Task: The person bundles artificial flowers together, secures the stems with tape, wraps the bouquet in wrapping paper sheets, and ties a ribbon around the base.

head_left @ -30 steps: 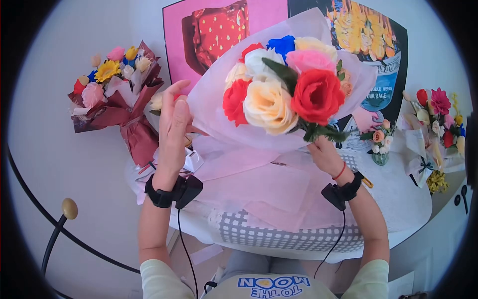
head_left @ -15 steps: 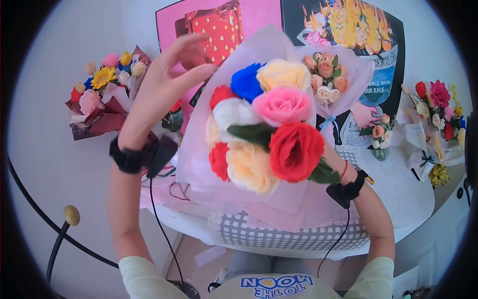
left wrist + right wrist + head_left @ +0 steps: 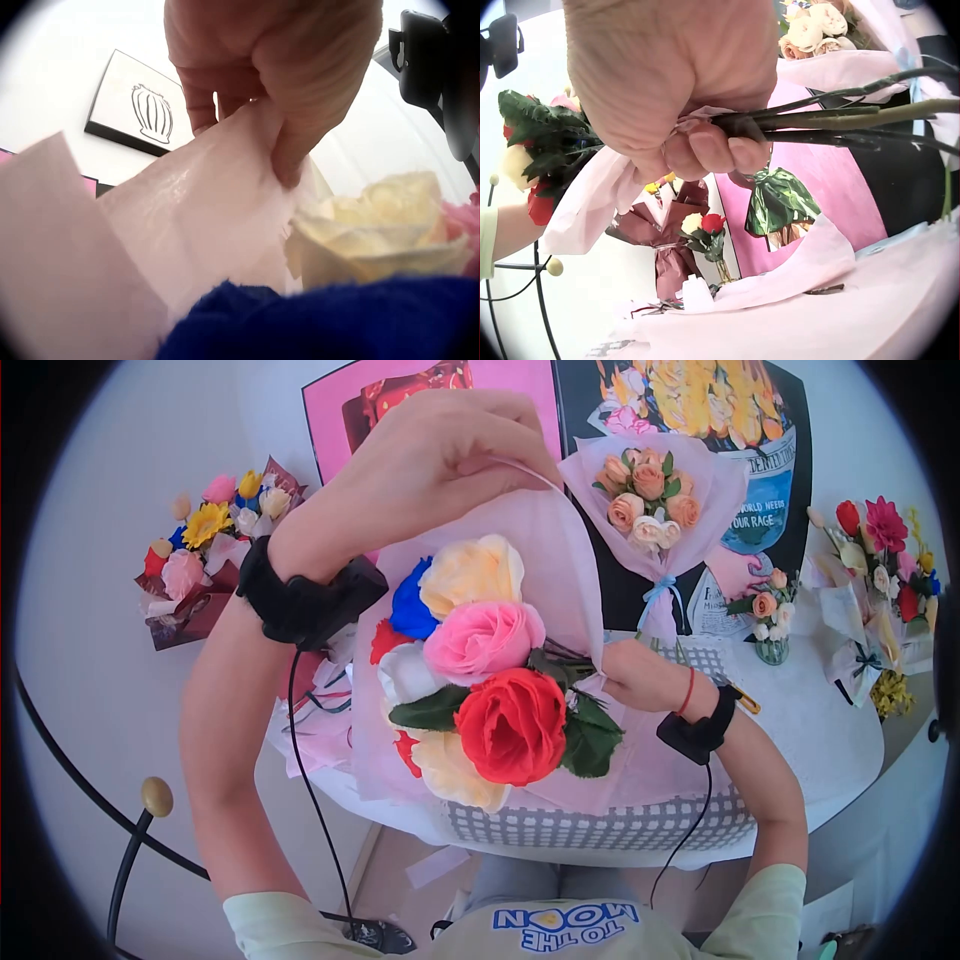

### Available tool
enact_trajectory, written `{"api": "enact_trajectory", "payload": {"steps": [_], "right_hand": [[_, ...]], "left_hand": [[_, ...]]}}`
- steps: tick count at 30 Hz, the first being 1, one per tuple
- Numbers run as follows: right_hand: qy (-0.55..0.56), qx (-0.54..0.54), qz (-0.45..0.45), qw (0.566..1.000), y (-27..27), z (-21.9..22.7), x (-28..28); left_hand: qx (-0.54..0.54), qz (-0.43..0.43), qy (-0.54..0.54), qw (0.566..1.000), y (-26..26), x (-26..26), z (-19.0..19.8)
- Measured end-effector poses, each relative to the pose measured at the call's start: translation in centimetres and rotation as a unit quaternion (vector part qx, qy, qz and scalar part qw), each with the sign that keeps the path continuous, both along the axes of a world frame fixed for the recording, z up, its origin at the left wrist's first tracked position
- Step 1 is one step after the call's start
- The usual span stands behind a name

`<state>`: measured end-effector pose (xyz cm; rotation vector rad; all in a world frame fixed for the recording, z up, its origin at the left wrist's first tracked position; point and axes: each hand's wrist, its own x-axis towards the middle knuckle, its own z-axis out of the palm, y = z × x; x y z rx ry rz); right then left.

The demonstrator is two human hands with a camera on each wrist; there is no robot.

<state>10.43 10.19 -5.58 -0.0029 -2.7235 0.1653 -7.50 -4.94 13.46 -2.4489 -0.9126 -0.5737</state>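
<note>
A bouquet of large artificial roses, with a red rose (image 3: pixel 512 726) and a pink rose (image 3: pixel 484 638) in front, tilts toward the person in the head view. Pale pink wrapping paper (image 3: pixel 545 545) stands behind the blooms. The left hand (image 3: pixel 420 470) pinches the paper's upper edge; in the left wrist view its thumb and fingers (image 3: pixel 289 154) hold the sheet above a cream rose (image 3: pixel 382 232). The right hand (image 3: pixel 645 678) grips the bouquet's base; in the right wrist view its curled fingers (image 3: pixel 712 152) close round dark stems (image 3: pixel 817 120) and gathered paper.
A small wrapped bouquet (image 3: pixel 650 500) lies on a dark poster at the back. A maroon-wrapped bouquet (image 3: pixel 195 575) is at the left. To the right are a small glass vase (image 3: pixel 772 650) and another bouquet (image 3: pixel 880 600). A patterned cloth (image 3: pixel 600 830) covers the table's front.
The left hand has risen, moved right over the bouquet and taken the paper's edge. The blooms have moved down and left, tilting toward the person. The right hand keeps its grip.
</note>
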Motion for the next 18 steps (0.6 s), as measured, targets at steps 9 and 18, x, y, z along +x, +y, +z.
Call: {"api": "enact_trajectory", "payload": {"steps": [9, 18], "right_hand": [[0.041, 0.020, -0.019, 0.999, 0.6, -0.2, 0.8], [0.032, 0.021, -0.005, 0.999, 0.9, -0.6, 0.6]], "left_hand": [[-0.139, 0.190, -0.131, 0.963, -2.2, -1.4, -0.6], [-0.047, 0.220, -0.081, 0.971, -1.3, -0.6, -0.4]]}}
